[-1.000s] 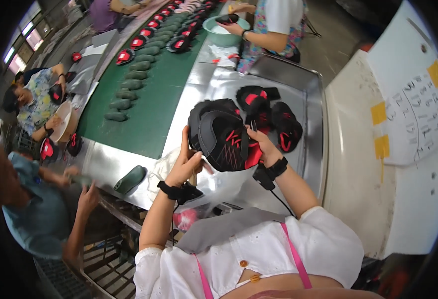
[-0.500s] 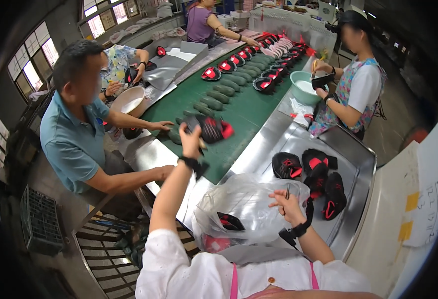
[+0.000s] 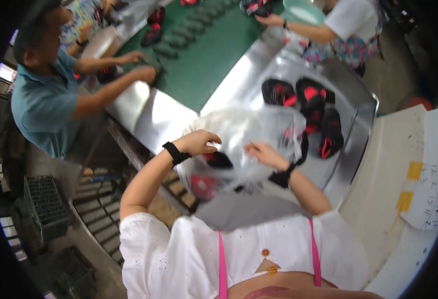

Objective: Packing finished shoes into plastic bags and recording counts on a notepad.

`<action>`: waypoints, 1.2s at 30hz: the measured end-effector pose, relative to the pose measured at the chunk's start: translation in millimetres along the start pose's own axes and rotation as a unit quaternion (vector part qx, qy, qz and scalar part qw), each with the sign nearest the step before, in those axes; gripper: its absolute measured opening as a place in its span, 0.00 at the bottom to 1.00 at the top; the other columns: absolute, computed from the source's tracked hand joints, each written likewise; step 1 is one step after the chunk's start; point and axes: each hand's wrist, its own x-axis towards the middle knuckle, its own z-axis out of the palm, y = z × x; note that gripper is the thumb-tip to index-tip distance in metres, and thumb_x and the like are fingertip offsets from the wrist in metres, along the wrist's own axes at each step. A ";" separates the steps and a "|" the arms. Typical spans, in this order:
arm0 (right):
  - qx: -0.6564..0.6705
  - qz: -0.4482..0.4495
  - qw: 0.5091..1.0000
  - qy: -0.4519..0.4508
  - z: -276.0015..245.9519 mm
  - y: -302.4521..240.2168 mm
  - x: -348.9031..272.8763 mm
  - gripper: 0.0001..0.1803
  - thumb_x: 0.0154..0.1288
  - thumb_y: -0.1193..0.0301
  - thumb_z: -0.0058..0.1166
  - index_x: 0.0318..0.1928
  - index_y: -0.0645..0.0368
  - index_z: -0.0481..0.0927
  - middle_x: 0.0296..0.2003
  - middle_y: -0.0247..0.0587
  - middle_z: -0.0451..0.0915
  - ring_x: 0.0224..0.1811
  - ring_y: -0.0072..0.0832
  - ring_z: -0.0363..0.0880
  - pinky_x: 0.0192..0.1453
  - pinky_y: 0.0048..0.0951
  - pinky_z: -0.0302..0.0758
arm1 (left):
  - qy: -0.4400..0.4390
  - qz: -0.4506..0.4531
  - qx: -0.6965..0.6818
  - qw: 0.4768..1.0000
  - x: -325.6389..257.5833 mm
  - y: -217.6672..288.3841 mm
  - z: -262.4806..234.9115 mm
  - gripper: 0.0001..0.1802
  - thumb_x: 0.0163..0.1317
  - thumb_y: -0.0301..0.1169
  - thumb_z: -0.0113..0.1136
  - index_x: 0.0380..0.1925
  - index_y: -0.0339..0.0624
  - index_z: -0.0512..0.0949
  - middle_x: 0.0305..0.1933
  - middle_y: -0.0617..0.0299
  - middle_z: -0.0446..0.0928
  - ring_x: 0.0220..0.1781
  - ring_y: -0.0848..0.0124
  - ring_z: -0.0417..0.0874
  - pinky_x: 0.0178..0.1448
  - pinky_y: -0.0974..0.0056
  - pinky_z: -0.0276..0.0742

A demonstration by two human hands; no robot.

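A clear plastic bag (image 3: 253, 124) lies crumpled on the near end of the metal desk (image 3: 171, 112), right in front of the wearer. A black shoe upper (image 3: 219, 160) shows at the bag's near left part, and a red bundle (image 3: 202, 185) shows blurrily below it; whether the upper lies wholly inside the film, I cannot tell.

The 2 hands are over the bag, apart from each other. The left hand (image 3: 199, 143) is just above the upper, its fingers curled with a narrow gap to the thumb; whether they pinch the film is unclear. The right hand (image 3: 264, 153) is over the bag's middle, fingers partly bent, with a thin dark tool (image 3: 253, 145) seemingly held among them, too blurred to identify.

The step in hand appears to be getting at the upper in the bag. Such a pick calls for the left fingers to clear the loose film and close on the upper alone, with the tool's tip kept off it.

To the right, black-and-red shoes (image 3: 332, 133) sit clustered in a metal tray (image 3: 364, 117). Beyond the desk runs a green belt (image 3: 194, 74); at its left edge a co-worker in a teal shirt (image 3: 44, 112) reaches over it.
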 end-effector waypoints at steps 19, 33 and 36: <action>-0.195 -0.043 0.974 0.104 58.0 -13.5 63.2 0.13 0.40 0.67 0.61 0.31 0.54 0.76 0.28 0.43 0.79 0.36 0.44 0.78 0.38 0.42 0.73 | 0.109 -0.185 0.260 0.941 -92.7 14.3 89.5 0.16 0.43 0.33 0.64 0.36 0.48 0.77 0.35 0.62 0.72 0.43 0.63 0.73 0.44 0.62 0.74; -0.305 -0.512 0.688 0.415 -121.5 -86.3 -45.6 0.03 0.48 0.73 0.52 0.27 0.55 0.75 0.37 0.39 0.81 0.43 0.38 0.79 0.38 0.31 0.74 | 0.235 -0.203 0.001 0.951 -5.5 1.3 49.0 0.23 0.55 0.35 0.57 0.48 0.33 0.70 0.37 0.49 0.79 0.37 0.61 0.80 0.42 0.62 0.74; -0.259 -0.532 0.708 0.386 -116.1 -96.4 -64.8 0.03 0.51 0.75 0.52 0.28 0.57 0.74 0.38 0.43 0.80 0.44 0.41 0.78 0.45 0.35 0.75 | 0.270 -0.033 -0.362 0.892 19.3 19.4 47.6 0.27 0.61 0.46 0.54 0.54 0.39 0.67 0.38 0.62 0.79 0.33 0.72 0.78 0.34 0.66 0.74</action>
